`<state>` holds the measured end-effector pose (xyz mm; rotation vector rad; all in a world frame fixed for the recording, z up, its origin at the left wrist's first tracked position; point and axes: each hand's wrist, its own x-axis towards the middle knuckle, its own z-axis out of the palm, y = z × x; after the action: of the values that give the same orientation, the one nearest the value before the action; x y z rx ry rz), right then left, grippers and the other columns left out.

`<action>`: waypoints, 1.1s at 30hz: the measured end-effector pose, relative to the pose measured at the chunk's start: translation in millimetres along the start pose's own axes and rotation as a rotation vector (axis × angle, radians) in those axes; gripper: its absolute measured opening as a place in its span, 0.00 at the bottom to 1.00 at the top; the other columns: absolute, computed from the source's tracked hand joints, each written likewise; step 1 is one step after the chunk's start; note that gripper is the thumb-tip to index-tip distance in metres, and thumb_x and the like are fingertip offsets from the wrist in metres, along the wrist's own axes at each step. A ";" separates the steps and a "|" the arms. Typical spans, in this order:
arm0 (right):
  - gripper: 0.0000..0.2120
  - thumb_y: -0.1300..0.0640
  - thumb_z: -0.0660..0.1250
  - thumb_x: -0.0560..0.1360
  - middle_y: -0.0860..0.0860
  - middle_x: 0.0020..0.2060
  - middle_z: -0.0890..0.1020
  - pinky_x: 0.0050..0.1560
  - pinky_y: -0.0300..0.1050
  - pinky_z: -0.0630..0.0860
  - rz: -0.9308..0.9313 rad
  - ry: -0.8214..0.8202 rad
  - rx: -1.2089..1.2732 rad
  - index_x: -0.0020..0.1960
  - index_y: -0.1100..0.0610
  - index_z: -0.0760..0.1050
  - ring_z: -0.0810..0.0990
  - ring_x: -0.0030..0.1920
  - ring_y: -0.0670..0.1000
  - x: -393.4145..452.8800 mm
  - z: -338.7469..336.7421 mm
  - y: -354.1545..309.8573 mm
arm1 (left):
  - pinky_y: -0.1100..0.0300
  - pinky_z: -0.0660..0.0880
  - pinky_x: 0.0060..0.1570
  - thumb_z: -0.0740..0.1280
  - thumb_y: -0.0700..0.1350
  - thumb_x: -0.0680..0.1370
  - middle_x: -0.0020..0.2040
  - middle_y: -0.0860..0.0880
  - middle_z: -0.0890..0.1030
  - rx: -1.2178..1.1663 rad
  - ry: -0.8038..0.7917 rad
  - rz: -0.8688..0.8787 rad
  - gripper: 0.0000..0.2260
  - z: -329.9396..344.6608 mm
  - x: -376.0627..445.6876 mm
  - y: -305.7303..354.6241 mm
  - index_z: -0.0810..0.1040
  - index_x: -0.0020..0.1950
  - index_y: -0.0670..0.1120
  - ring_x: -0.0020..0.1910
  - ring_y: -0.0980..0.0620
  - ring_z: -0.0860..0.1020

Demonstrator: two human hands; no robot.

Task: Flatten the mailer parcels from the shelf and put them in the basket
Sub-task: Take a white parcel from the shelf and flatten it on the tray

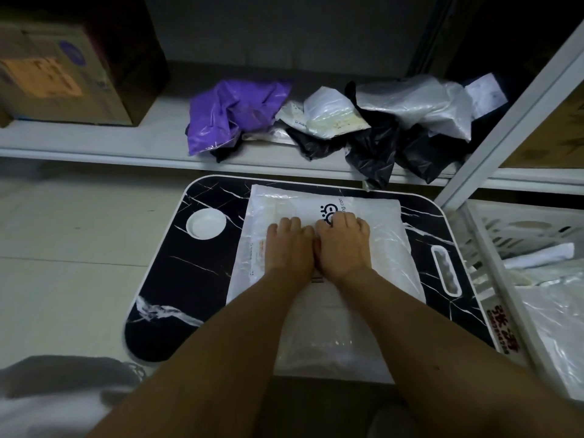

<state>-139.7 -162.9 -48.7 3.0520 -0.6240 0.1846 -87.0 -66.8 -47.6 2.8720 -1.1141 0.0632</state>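
Observation:
A white mailer parcel [373,216] lies spread on a black marble-patterned lap table [177,279]. My left hand [289,248] and my right hand [343,245] press side by side, palms down, on the middle of the parcel. Behind it, the shelf [94,140] carries crumpled mailers: a purple one [234,112], a white one [331,115], a grey-white one [420,102] and several black ones [373,150]. At the right stands a white slatted basket [493,279] with flattened white mailers [556,311] inside.
A cardboard box [60,74] sits on the shelf at the far left. A white shelf post [512,115] slants up at the right, between table and basket. The table has a round white cup recess [206,223] and a handle slot [445,270]. Pale tiled floor lies to the left.

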 end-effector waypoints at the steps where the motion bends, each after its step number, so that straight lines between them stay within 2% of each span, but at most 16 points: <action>1: 0.17 0.48 0.53 0.80 0.55 0.65 0.72 0.71 0.58 0.56 -0.003 -0.019 0.008 0.63 0.52 0.72 0.65 0.69 0.55 3.3 1.9 -0.3 | 0.46 0.60 0.68 0.51 0.50 0.82 0.66 0.43 0.69 0.006 -0.019 -0.010 0.15 2.8 1.9 -1.8 0.71 0.62 0.48 0.68 0.43 0.64; 2: 0.19 0.47 0.51 0.81 0.55 0.71 0.66 0.74 0.60 0.51 0.000 -0.066 0.032 0.68 0.52 0.68 0.58 0.74 0.56 6.6 5.7 1.0 | 0.42 0.53 0.72 0.49 0.50 0.82 0.72 0.41 0.61 0.001 -0.059 -0.018 0.17 7.3 4.4 -3.5 0.67 0.67 0.47 0.74 0.40 0.55; 4: 0.24 0.45 0.46 0.82 0.52 0.78 0.52 0.74 0.64 0.44 -0.002 -0.197 0.080 0.77 0.50 0.55 0.44 0.78 0.56 8.8 11.8 4.8 | 0.37 0.46 0.73 0.46 0.51 0.83 0.78 0.43 0.46 -0.035 -0.151 -0.025 0.22 15.3 4.4 -9.2 0.55 0.75 0.45 0.77 0.38 0.42; 6: 0.25 0.43 0.42 0.82 0.50 0.79 0.45 0.74 0.65 0.42 -0.009 -0.300 0.076 0.79 0.45 0.46 0.39 0.78 0.57 13.1 15.5 8.4 | 0.36 0.45 0.72 0.43 0.54 0.83 0.79 0.45 0.41 -0.040 -0.208 -0.022 0.25 22.0 7.5 -14.8 0.44 0.78 0.49 0.76 0.38 0.39; 8: 0.25 0.42 0.42 0.82 0.50 0.79 0.45 0.73 0.67 0.43 -0.004 -0.343 0.077 0.78 0.42 0.45 0.39 0.78 0.57 15.7 15.3 9.5 | 0.36 0.44 0.72 0.41 0.57 0.82 0.79 0.46 0.41 -0.046 -0.242 -0.048 0.25 23.6 8.6 -17.8 0.40 0.78 0.55 0.76 0.37 0.39; 12: 0.26 0.40 0.43 0.81 0.53 0.79 0.43 0.73 0.66 0.45 0.061 -0.347 0.087 0.78 0.40 0.45 0.38 0.78 0.57 15.9 16.8 9.2 | 0.35 0.43 0.72 0.41 0.61 0.80 0.79 0.45 0.40 -0.098 -0.263 -0.167 0.26 24.9 5.9 -16.8 0.40 0.77 0.59 0.76 0.36 0.38; 16: 0.32 0.37 0.45 0.79 0.60 0.78 0.43 0.74 0.62 0.47 0.187 -0.311 0.085 0.79 0.48 0.45 0.40 0.78 0.59 14.2 16.6 6.0 | 0.37 0.46 0.72 0.43 0.66 0.78 0.78 0.42 0.41 -0.129 -0.262 -0.308 0.34 26.1 4.2 -18.5 0.41 0.79 0.50 0.77 0.41 0.40; 20: 0.37 0.32 0.43 0.78 0.63 0.77 0.43 0.74 0.64 0.46 0.343 -0.344 0.067 0.79 0.51 0.40 0.42 0.78 0.61 8.2 9.0 3.7 | 0.41 0.45 0.73 0.43 0.70 0.76 0.79 0.41 0.44 -0.077 -0.258 -0.257 0.40 17.4 -7.0 -31.2 0.44 0.79 0.44 0.77 0.44 0.41; 22: 0.35 0.36 0.44 0.80 0.63 0.77 0.43 0.73 0.68 0.46 0.412 -0.349 0.058 0.79 0.53 0.40 0.41 0.77 0.62 0.4 0.2 -1.5 | 0.44 0.45 0.74 0.46 0.64 0.79 0.78 0.41 0.46 -0.011 -0.220 -0.171 0.35 10.1 -15.6 -33.2 0.49 0.78 0.42 0.78 0.44 0.43; 25: 0.32 0.43 0.49 0.81 0.61 0.78 0.42 0.72 0.71 0.46 0.423 -0.329 0.058 0.79 0.52 0.41 0.40 0.77 0.63 -17.9 -13.8 -19.8 | 0.49 0.47 0.75 0.53 0.49 0.82 0.78 0.41 0.48 -0.025 -0.169 -0.041 0.24 -1.4 -27.4 -18.8 0.57 0.77 0.41 0.78 0.44 0.45; 27: 0.30 0.43 0.50 0.81 0.60 0.78 0.43 0.71 0.72 0.45 0.427 -0.321 0.082 0.79 0.48 0.44 0.40 0.77 0.64 -37.0 -19.1 -31.5 | 0.48 0.50 0.76 0.56 0.47 0.82 0.78 0.40 0.51 -0.072 -0.178 0.016 0.24 -4.3 -40.6 -5.1 0.59 0.76 0.41 0.77 0.43 0.48; 28: 0.28 0.43 0.49 0.81 0.59 0.78 0.43 0.71 0.73 0.44 0.438 -0.316 0.093 0.78 0.46 0.45 0.40 0.77 0.65 -48.4 -19.7 -34.2 | 0.46 0.50 0.75 0.56 0.49 0.82 0.78 0.41 0.51 -0.082 -0.197 0.033 0.25 -4.2 -50.6 0.0 0.56 0.77 0.42 0.77 0.42 0.47; 31: 0.27 0.40 0.43 0.81 0.56 0.78 0.41 0.70 0.73 0.42 0.434 -0.303 0.127 0.78 0.43 0.43 0.38 0.77 0.64 -80.1 -10.5 -29.7 | 0.36 0.45 0.72 0.48 0.60 0.81 0.78 0.43 0.39 -0.061 -0.320 0.000 0.30 3.9 -79.2 -0.7 0.41 0.78 0.51 0.76 0.39 0.39; 33: 0.27 0.39 0.41 0.81 0.55 0.78 0.39 0.71 0.72 0.41 0.372 -0.263 0.119 0.78 0.42 0.41 0.37 0.77 0.63 -98.0 -1.3 -21.6 | 0.33 0.45 0.71 0.46 0.69 0.76 0.77 0.44 0.34 -0.017 -0.365 -0.005 0.36 9.2 -90.8 -7.5 0.36 0.77 0.54 0.75 0.38 0.36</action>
<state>-220.8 -104.7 -59.1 3.0648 -1.2378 -0.1867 -148.8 -0.8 -62.5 2.9445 -1.1483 -0.4865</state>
